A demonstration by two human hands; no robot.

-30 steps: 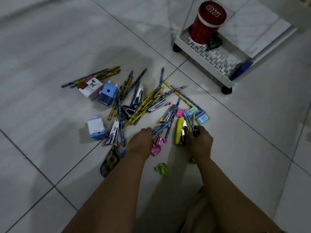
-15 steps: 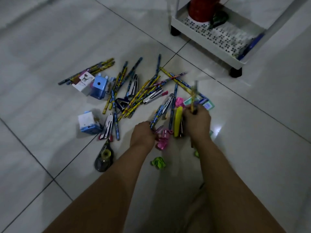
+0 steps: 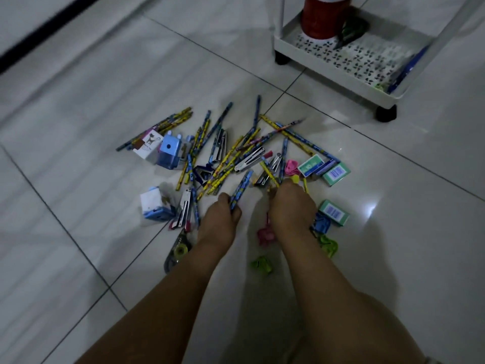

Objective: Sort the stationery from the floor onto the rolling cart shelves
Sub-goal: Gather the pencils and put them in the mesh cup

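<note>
Blue pencils sit in the left hand, fist closed round their near ends, tips pointing far-right. Right hand is curled down into the pile, closed on what looks like a yellow pencil; exact grip is hidden by its knuckles. Head view only. The rest of the stationery is fanned on the tile floor: pencils, staplers, sharpeners, staple boxes right of the hands. Rolling cart stands far right, well apart, red canister on its bottom shelf. Judgement: gathering pencils. Best to align them parallel, pass the right hand's catch into the left bundle, and lift clear of the crossed staplers so nothing drags.
</note>
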